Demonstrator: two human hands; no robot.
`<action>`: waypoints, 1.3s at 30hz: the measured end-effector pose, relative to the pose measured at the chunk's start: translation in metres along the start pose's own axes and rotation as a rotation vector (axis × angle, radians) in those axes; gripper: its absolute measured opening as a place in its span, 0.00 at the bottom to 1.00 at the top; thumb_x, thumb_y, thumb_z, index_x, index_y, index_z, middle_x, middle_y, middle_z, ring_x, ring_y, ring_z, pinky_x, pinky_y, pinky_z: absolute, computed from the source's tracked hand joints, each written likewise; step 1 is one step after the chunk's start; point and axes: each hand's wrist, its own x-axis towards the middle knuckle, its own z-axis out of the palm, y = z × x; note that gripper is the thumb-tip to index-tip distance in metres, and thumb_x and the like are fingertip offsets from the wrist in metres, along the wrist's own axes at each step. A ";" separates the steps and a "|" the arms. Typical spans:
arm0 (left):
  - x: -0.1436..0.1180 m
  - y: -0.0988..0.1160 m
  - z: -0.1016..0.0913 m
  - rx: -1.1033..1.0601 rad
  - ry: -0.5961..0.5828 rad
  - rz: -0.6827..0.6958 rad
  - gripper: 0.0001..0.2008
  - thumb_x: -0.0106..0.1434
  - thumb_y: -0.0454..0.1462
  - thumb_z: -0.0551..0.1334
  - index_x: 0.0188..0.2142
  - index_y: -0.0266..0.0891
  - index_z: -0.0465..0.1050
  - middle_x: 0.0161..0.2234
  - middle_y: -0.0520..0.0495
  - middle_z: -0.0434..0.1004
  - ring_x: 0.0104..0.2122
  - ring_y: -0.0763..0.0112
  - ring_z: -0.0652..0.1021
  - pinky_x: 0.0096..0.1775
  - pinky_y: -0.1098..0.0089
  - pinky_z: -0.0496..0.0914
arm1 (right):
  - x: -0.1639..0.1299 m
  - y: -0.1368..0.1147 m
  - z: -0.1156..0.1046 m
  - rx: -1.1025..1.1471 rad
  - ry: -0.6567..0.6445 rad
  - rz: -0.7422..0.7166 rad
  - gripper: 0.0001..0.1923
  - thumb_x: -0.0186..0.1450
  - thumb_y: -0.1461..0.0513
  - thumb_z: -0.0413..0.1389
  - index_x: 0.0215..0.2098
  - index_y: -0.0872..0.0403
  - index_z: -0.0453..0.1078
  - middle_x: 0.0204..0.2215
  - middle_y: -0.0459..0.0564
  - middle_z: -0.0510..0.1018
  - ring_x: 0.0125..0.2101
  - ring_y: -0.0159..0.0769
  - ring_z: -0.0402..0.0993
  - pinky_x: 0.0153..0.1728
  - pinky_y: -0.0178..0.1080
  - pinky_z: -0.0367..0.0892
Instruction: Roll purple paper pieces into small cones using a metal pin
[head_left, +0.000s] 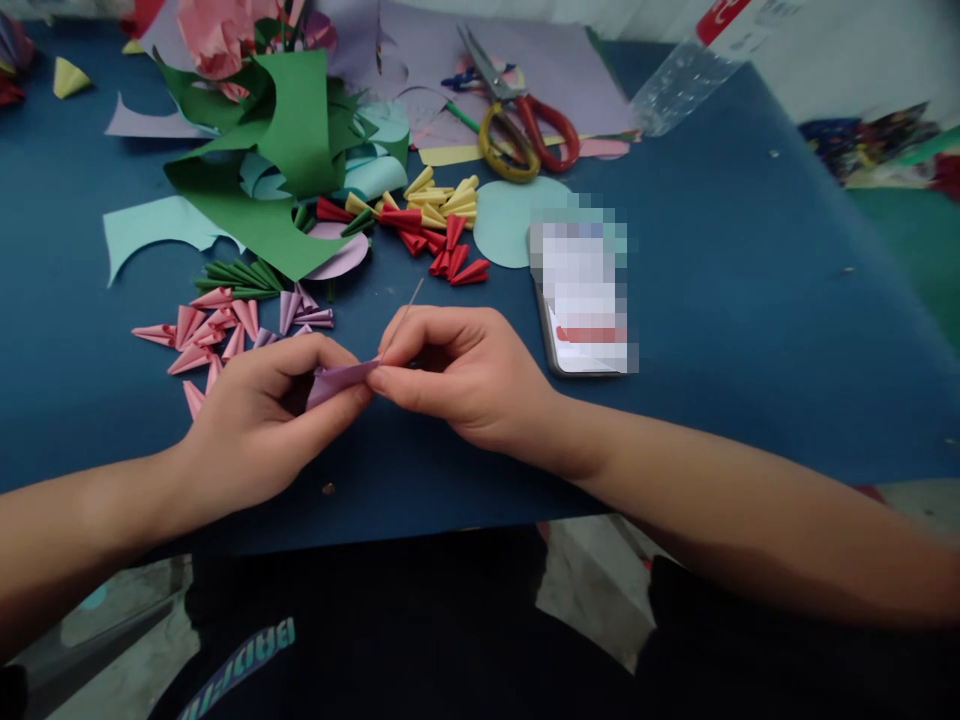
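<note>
Your left hand [255,420] is partly closed at the near side of the blue tabletop [750,300], its thumb and fingers pinching a purple paper piece [341,380]. The piece is located between your two hands, above the table, its narrow end pointing toward the right. Your right hand [480,380] is closed in a pinch at that end, thumb and forefinger gripping a thin rod [409,310]. The rod slants up and away from your fingertips; its lower end is hidden.

Pink paper cones [191,358] lie just beyond your left hand, with lilac paper cones [288,310] beside them. A smartphone [585,300], its screen lit and pixelated, lies beyond your right forearm. Dark green paper cones [240,275] form a bundle behind the pink ones. Farther back, red paper cones [454,235] and yellow paper cones [450,195] lie between a green paper offcut [300,120] and a light-blue paper disc [502,220]. Scissors [510,95] rest on a lilac paper sheet [585,65], with a clear plastic bottle [679,90] near its right edge.
</note>
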 end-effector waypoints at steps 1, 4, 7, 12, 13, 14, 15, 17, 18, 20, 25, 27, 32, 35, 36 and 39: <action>0.000 0.001 0.000 -0.009 -0.004 -0.004 0.06 0.69 0.41 0.70 0.36 0.42 0.82 0.31 0.49 0.82 0.29 0.69 0.75 0.30 0.70 0.69 | 0.000 0.000 0.000 0.010 -0.008 -0.001 0.15 0.58 0.59 0.82 0.30 0.54 0.81 0.30 0.45 0.82 0.32 0.31 0.75 0.34 0.34 0.71; 0.000 0.003 0.000 -0.023 -0.008 -0.016 0.06 0.69 0.41 0.70 0.36 0.42 0.82 0.31 0.49 0.82 0.29 0.69 0.75 0.29 0.70 0.68 | 0.000 0.001 0.000 0.038 -0.030 -0.027 0.14 0.57 0.61 0.82 0.30 0.54 0.82 0.31 0.45 0.83 0.32 0.31 0.76 0.34 0.34 0.72; 0.000 0.003 0.000 -0.020 -0.009 -0.004 0.07 0.69 0.41 0.70 0.36 0.42 0.82 0.30 0.49 0.82 0.29 0.69 0.76 0.29 0.70 0.69 | 0.001 0.001 -0.001 0.031 -0.035 -0.046 0.14 0.58 0.61 0.82 0.30 0.54 0.83 0.31 0.45 0.82 0.32 0.31 0.76 0.33 0.33 0.72; -0.001 0.000 0.001 0.043 0.012 0.021 0.08 0.69 0.41 0.70 0.35 0.41 0.80 0.31 0.50 0.83 0.29 0.70 0.76 0.29 0.72 0.68 | 0.001 0.000 -0.001 -0.019 -0.026 -0.070 0.14 0.60 0.59 0.81 0.30 0.55 0.83 0.31 0.47 0.83 0.32 0.32 0.76 0.33 0.34 0.72; -0.001 -0.001 0.001 0.053 0.017 0.021 0.08 0.69 0.41 0.70 0.35 0.41 0.81 0.31 0.50 0.83 0.29 0.70 0.76 0.28 0.72 0.67 | 0.000 0.000 -0.001 -0.017 -0.023 -0.074 0.14 0.60 0.59 0.81 0.30 0.55 0.83 0.32 0.47 0.83 0.32 0.31 0.76 0.34 0.35 0.73; -0.001 -0.001 0.002 0.059 0.022 0.021 0.08 0.69 0.42 0.70 0.35 0.41 0.81 0.31 0.50 0.83 0.28 0.70 0.76 0.28 0.72 0.67 | 0.000 0.000 0.000 -0.010 -0.023 -0.071 0.14 0.61 0.59 0.81 0.30 0.55 0.83 0.32 0.47 0.83 0.31 0.31 0.75 0.34 0.35 0.73; -0.001 0.000 0.002 0.061 0.026 0.021 0.08 0.69 0.42 0.70 0.35 0.41 0.82 0.30 0.50 0.83 0.28 0.71 0.75 0.28 0.72 0.67 | 0.000 0.000 0.000 0.000 -0.024 -0.062 0.14 0.61 0.59 0.80 0.30 0.55 0.83 0.32 0.47 0.82 0.30 0.30 0.75 0.33 0.35 0.73; -0.001 0.000 0.003 0.065 0.035 0.018 0.08 0.69 0.42 0.70 0.35 0.41 0.83 0.29 0.51 0.82 0.27 0.71 0.75 0.27 0.72 0.67 | 0.000 0.000 0.001 0.022 -0.027 -0.045 0.13 0.62 0.58 0.80 0.31 0.55 0.83 0.32 0.46 0.82 0.28 0.28 0.73 0.32 0.35 0.73; 0.000 0.001 0.003 0.067 0.040 0.015 0.08 0.69 0.42 0.70 0.35 0.42 0.83 0.28 0.51 0.82 0.26 0.71 0.75 0.27 0.72 0.67 | 0.000 0.001 0.001 0.031 -0.028 -0.044 0.13 0.62 0.59 0.80 0.31 0.55 0.83 0.32 0.45 0.81 0.28 0.28 0.73 0.32 0.35 0.73; 0.000 0.002 0.003 0.071 0.055 0.014 0.08 0.69 0.42 0.70 0.36 0.42 0.84 0.27 0.52 0.81 0.25 0.71 0.74 0.27 0.72 0.67 | 0.000 0.001 0.001 0.042 -0.029 -0.065 0.12 0.62 0.60 0.81 0.32 0.55 0.84 0.32 0.45 0.82 0.28 0.27 0.73 0.32 0.34 0.72; -0.001 0.002 0.000 0.100 0.057 0.044 0.07 0.70 0.42 0.69 0.38 0.43 0.84 0.29 0.51 0.83 0.27 0.69 0.77 0.29 0.69 0.69 | 0.000 0.003 0.001 0.022 -0.005 -0.092 0.14 0.59 0.57 0.83 0.31 0.54 0.84 0.31 0.46 0.83 0.31 0.30 0.76 0.32 0.34 0.73; -0.003 0.001 -0.001 0.131 0.054 0.104 0.06 0.71 0.40 0.68 0.38 0.44 0.83 0.32 0.50 0.86 0.30 0.67 0.80 0.33 0.68 0.72 | 0.000 0.003 0.002 0.007 0.015 -0.088 0.16 0.59 0.56 0.83 0.30 0.54 0.84 0.30 0.46 0.83 0.31 0.31 0.76 0.33 0.35 0.73; -0.006 0.002 0.000 0.204 0.078 0.206 0.07 0.73 0.37 0.67 0.36 0.44 0.80 0.33 0.51 0.87 0.33 0.68 0.83 0.37 0.68 0.74 | -0.001 0.002 0.002 0.025 0.015 -0.084 0.14 0.58 0.59 0.83 0.30 0.54 0.84 0.30 0.46 0.83 0.31 0.31 0.76 0.32 0.34 0.72; -0.006 0.003 0.000 0.222 0.083 0.192 0.06 0.74 0.38 0.67 0.38 0.43 0.82 0.33 0.51 0.87 0.31 0.69 0.82 0.35 0.69 0.72 | -0.001 0.001 0.002 0.045 0.001 -0.089 0.14 0.58 0.59 0.83 0.31 0.54 0.85 0.30 0.46 0.82 0.31 0.30 0.76 0.32 0.33 0.71; -0.006 0.003 -0.001 0.220 0.080 0.186 0.07 0.74 0.38 0.67 0.38 0.43 0.82 0.33 0.51 0.87 0.31 0.69 0.81 0.34 0.69 0.72 | -0.001 0.001 0.002 0.048 -0.002 -0.087 0.14 0.58 0.59 0.83 0.30 0.54 0.85 0.30 0.46 0.82 0.31 0.30 0.76 0.31 0.33 0.71; -0.005 0.002 -0.002 0.195 0.069 0.151 0.07 0.73 0.40 0.67 0.38 0.44 0.83 0.32 0.50 0.87 0.30 0.67 0.81 0.33 0.68 0.72 | 0.000 0.001 0.002 0.056 -0.012 -0.069 0.16 0.58 0.56 0.83 0.30 0.54 0.84 0.30 0.46 0.82 0.31 0.30 0.76 0.31 0.33 0.71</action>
